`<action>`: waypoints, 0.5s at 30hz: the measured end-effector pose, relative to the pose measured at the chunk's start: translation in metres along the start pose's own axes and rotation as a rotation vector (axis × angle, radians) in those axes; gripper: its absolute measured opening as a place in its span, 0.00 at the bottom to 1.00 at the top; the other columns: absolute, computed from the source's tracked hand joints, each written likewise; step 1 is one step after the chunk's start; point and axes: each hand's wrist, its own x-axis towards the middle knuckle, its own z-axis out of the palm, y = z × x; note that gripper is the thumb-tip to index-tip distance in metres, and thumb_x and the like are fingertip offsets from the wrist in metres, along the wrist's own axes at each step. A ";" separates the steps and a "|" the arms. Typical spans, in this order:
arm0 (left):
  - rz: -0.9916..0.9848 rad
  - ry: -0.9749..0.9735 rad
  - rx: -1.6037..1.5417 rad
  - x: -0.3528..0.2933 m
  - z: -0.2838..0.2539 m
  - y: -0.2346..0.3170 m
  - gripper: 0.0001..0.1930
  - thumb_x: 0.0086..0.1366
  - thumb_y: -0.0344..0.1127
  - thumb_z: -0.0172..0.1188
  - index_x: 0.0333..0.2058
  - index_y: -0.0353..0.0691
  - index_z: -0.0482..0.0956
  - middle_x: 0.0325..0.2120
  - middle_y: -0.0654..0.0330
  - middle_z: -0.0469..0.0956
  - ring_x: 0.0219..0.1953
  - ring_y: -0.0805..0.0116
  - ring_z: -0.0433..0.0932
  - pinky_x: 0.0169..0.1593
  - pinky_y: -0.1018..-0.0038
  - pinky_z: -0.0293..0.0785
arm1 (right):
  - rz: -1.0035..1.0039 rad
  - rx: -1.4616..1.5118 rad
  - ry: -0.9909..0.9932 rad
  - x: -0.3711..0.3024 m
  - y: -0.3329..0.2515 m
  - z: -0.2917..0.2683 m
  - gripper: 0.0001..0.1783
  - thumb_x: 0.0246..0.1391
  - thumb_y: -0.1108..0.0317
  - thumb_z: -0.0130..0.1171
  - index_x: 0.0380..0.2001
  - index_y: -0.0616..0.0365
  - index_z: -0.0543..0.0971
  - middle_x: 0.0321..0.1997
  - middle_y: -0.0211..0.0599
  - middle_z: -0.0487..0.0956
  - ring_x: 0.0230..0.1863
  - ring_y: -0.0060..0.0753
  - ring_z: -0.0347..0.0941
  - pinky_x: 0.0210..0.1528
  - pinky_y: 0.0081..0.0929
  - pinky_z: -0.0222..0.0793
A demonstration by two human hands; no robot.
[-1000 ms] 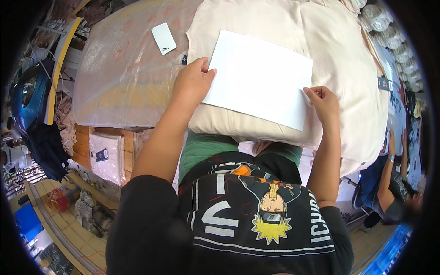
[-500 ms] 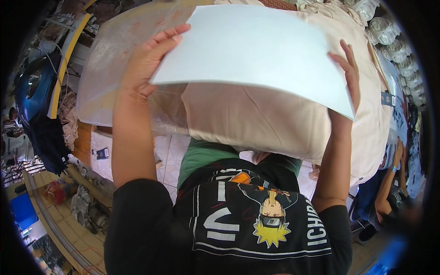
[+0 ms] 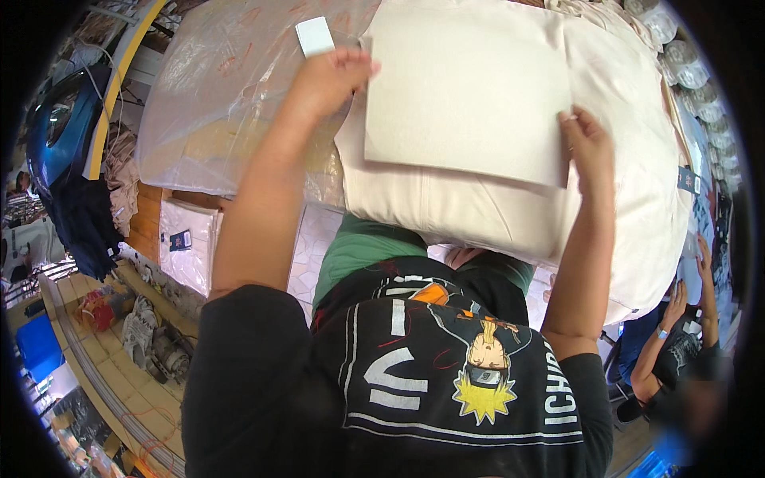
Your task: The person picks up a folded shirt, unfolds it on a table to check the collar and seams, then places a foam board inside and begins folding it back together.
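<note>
A stiff, pale beige rectangular sheet [image 3: 466, 88], which looks like cardboard, lies over spread beige cloth [image 3: 629, 207]. My left hand [image 3: 331, 81] is closed at the sheet's left edge, with the fingertips pinched there. At the right edge, my right hand [image 3: 588, 147] has its thumb and fingers curled against the border. Past the left knuckles, a small white card [image 3: 315, 37] rests on clear plastic film [image 3: 215, 95].
A bagged folded garment [image 3: 189, 239] with a dark tag sits below the left forearm. A yellow-edged frame [image 3: 119, 84] and a blue-and-black object [image 3: 64, 151] stand at left. At far right, another person's hands [image 3: 676, 307] show near blue fabric. Clear-wrapped rolls [image 3: 687, 72] line the upper right.
The sheet has gone from bowed and bright white to flat and beige on the cloth. My left hand has moved right, my right hand slightly left and down. The white card has come into view.
</note>
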 end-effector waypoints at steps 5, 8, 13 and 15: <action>-0.060 0.022 -0.121 0.006 0.011 -0.044 0.19 0.53 0.32 0.65 0.44 0.33 0.77 0.27 0.61 0.79 0.27 0.77 0.75 0.36 0.80 0.72 | 0.135 -0.141 0.005 -0.019 -0.016 0.021 0.21 0.51 0.63 0.60 0.46 0.66 0.76 0.27 0.31 0.78 0.26 0.19 0.71 0.30 0.18 0.66; -0.057 0.034 -0.095 0.008 0.006 -0.044 0.20 0.53 0.32 0.64 0.45 0.32 0.76 0.28 0.60 0.80 0.29 0.76 0.76 0.38 0.79 0.73 | 0.149 -0.152 0.006 -0.017 -0.014 0.021 0.19 0.50 0.63 0.60 0.42 0.65 0.78 0.25 0.29 0.78 0.24 0.18 0.70 0.26 0.19 0.65; -0.040 0.047 -0.079 0.014 0.007 -0.051 0.19 0.53 0.32 0.64 0.44 0.34 0.77 0.29 0.58 0.81 0.33 0.74 0.78 0.40 0.79 0.73 | 0.106 -0.157 -0.039 -0.009 -0.009 0.021 0.17 0.49 0.62 0.61 0.39 0.64 0.79 0.24 0.28 0.78 0.21 0.17 0.69 0.25 0.19 0.63; -0.051 0.056 -0.056 0.016 0.006 -0.048 0.18 0.53 0.32 0.63 0.43 0.34 0.78 0.29 0.59 0.81 0.32 0.74 0.78 0.40 0.79 0.72 | 0.096 -0.186 -0.034 -0.007 -0.008 0.021 0.17 0.50 0.62 0.61 0.39 0.63 0.79 0.23 0.28 0.77 0.21 0.17 0.68 0.25 0.18 0.63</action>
